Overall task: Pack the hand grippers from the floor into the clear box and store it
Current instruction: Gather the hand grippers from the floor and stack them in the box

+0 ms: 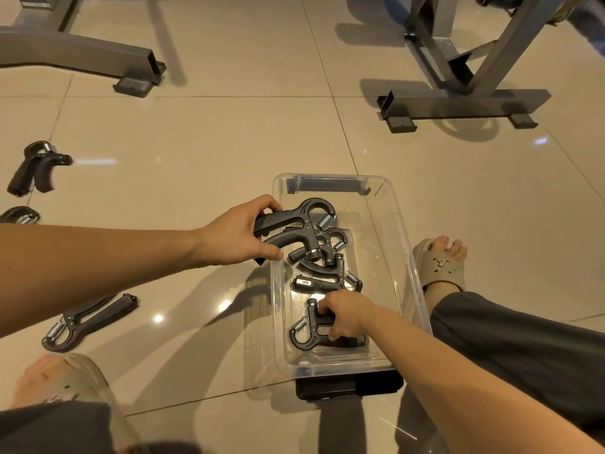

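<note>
Left hand [240,235]: fingers curled round upper gripper [294,221], over clear box [386,257] rim, 10 o'clock. Right hand [343,314]: clasps lower gripper [311,332] inside box, 6 o'clock end. Loose gripper [88,321] on floor [196,142], 8 o'clock.

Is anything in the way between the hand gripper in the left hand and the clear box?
Nothing visible. The left hand holds the hand gripper over the open clear box; other grippers lie inside.

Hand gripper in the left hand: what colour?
Black hand gripper, silver spring; head view shows it best.
</note>
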